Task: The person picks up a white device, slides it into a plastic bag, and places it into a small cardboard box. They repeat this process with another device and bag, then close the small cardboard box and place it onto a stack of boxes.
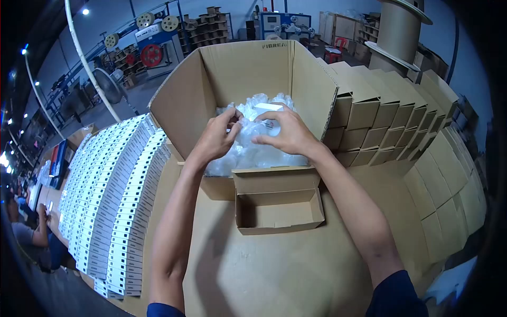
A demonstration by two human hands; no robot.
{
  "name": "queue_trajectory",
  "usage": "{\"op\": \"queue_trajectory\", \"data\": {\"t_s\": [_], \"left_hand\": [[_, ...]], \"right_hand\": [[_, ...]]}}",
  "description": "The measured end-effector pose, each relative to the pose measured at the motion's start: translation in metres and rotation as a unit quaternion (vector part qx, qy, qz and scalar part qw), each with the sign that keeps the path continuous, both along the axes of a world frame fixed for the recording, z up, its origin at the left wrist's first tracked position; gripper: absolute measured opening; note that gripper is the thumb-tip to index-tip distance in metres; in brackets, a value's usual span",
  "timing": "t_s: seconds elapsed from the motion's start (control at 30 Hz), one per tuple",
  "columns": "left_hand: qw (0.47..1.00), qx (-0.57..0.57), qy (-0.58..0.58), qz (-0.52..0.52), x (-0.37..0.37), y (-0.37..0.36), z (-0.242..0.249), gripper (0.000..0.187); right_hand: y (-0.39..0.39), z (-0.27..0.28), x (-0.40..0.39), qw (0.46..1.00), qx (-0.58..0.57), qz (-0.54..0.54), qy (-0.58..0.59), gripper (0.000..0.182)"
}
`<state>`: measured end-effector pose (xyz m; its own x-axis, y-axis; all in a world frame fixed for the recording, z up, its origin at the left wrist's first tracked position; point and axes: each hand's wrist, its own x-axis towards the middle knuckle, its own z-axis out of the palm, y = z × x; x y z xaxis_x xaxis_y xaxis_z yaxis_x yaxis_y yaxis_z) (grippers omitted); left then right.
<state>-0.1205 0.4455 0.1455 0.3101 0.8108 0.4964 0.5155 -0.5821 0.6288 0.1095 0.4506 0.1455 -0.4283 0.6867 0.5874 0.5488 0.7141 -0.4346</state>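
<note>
Both hands are over a large open carton (248, 68) filled with crumpled clear plastic bags (227, 164). Between them is one clear plastic bag (246, 132), with something white showing beside it. My left hand (217, 134) pinches the bag's left side between thumb and fingertips. On the other side, my right hand (289, 131) curves around the bag, thumb below and fingers above, closed on its edge. Directly in front of the carton stands a small cardboard box (280, 224), its flap raised and its inside bare.
Stacked white boxes (105, 201) line the left side of the table (253, 280). Rows of brown boxes (375, 116) rise at the right, with more cartons (449, 195) nearer me. A seated person (39, 227) is at far left. Behind stand a fan (105, 87) and machines.
</note>
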Motion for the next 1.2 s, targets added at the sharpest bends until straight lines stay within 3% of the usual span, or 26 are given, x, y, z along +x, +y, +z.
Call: {"op": "queue_trajectory", "data": {"t_s": [0.1,0.2,0.27,0.53,0.63,0.73,0.8,0.9,1.0,1.1,1.2], "left_hand": [[0.996,-0.027,-0.027,0.083,0.013,-0.003,-0.004,0.023],[0.983,0.017,-0.13,0.13,0.011,0.012,-0.021,0.025],[0.965,0.088,-0.183,0.165,0.01,0.023,-0.03,0.025],[0.939,0.085,-0.178,0.282,0.002,0.034,-0.01,0.028],[0.938,0.034,-0.263,0.224,-0.001,0.034,-0.004,0.031],[0.926,0.141,-0.266,0.227,-0.013,0.047,-0.009,0.033],[0.924,0.08,-0.318,0.198,-0.01,0.04,-0.005,0.034],[0.912,0.018,-0.376,0.165,0.003,0.012,0.01,0.036],[0.911,0.017,-0.391,0.127,0.019,-0.006,0.014,0.037],[0.912,0.016,-0.406,0.049,0.044,-0.057,0.026,0.032],[0.852,-0.032,-0.523,-0.019,0.05,-0.11,0.025,0.026]], "right_hand": [[0.01,-0.006,-0.004,1.0,0.005,-0.001,0.026,0.032],[0.005,-0.003,-0.004,0.998,0.021,-0.025,0.055,0.021],[0.002,-0.003,-0.001,0.997,-0.023,-0.056,0.043,0.022],[0.014,-0.015,0.011,0.979,-0.073,-0.189,0.017,0.029],[0.015,-0.02,0.007,0.977,-0.07,-0.202,-0.008,0.034],[0.016,-0.023,0.003,0.968,-0.09,-0.23,-0.054,0.041],[0.006,-0.021,-0.005,0.965,-0.062,-0.25,-0.048,0.045],[-0.004,-0.002,-0.011,0.977,0.127,-0.15,0.082,0.045],[-0.04,0.035,-0.024,0.991,-0.006,-0.044,0.123,0.049],[-0.041,0.025,-0.033,0.968,-0.039,0.045,0.243,0.033],[-0.104,0.051,-0.015,0.932,-0.157,0.044,0.322,0.031]]}}
